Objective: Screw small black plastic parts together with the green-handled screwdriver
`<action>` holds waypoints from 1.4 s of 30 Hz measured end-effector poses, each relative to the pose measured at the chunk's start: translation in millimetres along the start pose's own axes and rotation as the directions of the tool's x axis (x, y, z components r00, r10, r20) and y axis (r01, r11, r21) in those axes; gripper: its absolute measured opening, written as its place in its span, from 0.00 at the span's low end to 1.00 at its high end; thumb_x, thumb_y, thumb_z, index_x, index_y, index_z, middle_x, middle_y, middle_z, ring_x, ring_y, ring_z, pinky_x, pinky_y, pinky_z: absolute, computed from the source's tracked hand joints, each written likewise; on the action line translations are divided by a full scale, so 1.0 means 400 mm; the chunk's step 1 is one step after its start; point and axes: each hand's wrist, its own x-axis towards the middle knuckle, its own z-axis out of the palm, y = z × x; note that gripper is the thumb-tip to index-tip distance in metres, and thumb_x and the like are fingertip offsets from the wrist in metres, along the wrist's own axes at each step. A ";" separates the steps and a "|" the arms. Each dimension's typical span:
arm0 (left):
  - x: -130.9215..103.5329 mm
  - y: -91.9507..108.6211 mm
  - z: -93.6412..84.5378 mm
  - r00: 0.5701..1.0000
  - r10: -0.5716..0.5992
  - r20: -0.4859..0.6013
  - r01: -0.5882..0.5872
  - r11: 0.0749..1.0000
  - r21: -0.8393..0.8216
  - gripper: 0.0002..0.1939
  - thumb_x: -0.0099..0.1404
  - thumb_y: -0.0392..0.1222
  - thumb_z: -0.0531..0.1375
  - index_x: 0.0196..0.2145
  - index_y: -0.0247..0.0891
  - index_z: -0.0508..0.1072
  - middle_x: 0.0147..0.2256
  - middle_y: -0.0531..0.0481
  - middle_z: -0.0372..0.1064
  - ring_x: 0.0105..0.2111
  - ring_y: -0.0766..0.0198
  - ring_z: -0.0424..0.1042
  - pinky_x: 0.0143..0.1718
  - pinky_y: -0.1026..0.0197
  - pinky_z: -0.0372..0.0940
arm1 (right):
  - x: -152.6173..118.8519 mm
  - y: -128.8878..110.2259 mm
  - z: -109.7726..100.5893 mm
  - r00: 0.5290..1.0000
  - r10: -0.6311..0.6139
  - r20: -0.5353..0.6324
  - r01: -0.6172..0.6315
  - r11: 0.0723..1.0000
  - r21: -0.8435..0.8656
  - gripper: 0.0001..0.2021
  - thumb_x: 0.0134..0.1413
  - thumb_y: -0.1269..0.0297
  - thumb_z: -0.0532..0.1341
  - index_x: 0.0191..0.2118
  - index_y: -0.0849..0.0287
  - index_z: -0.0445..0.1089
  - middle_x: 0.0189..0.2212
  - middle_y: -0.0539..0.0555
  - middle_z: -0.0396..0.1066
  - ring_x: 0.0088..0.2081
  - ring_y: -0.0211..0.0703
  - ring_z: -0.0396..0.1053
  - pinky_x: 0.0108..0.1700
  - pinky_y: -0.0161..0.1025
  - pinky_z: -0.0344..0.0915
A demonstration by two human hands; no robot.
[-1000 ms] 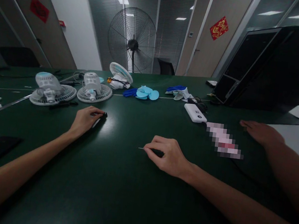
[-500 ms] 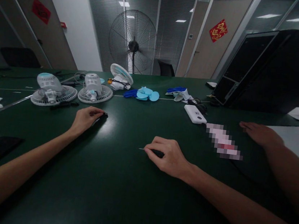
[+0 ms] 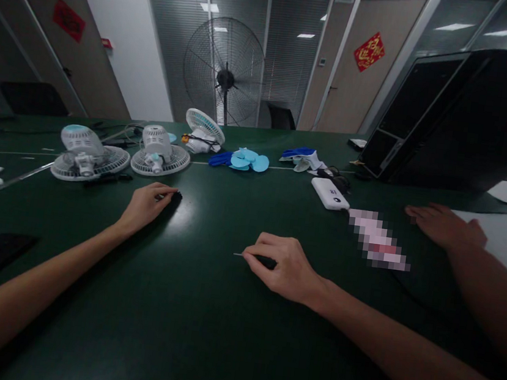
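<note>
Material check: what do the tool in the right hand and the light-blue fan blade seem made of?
Tool: thin, pale, straight shaft, probably metal; dark handle, perhaps plastic, partly covered by the fingers. Light-blue fan blade: smooth, evenly coloured lobes, likely moulded plastic.

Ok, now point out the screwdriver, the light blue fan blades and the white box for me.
Screwdriver [image 3: 267, 262]: head view, on its dark handle.
Light blue fan blades [image 3: 248, 160]: head view, near their middle.
White box [image 3: 326, 193]: head view, on its top face.
</note>
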 end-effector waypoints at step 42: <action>-0.010 0.027 -0.002 0.997 0.068 0.044 -0.070 0.996 0.047 0.27 0.73 0.61 0.54 0.52 0.40 0.83 0.49 0.39 0.75 0.43 0.49 0.77 0.47 0.51 0.71 | 0.000 -0.001 -0.001 1.000 -0.008 0.024 0.008 1.000 -0.012 0.10 0.72 0.65 0.61 0.47 0.59 0.81 0.38 0.54 0.77 0.34 0.39 0.73 0.35 0.36 0.70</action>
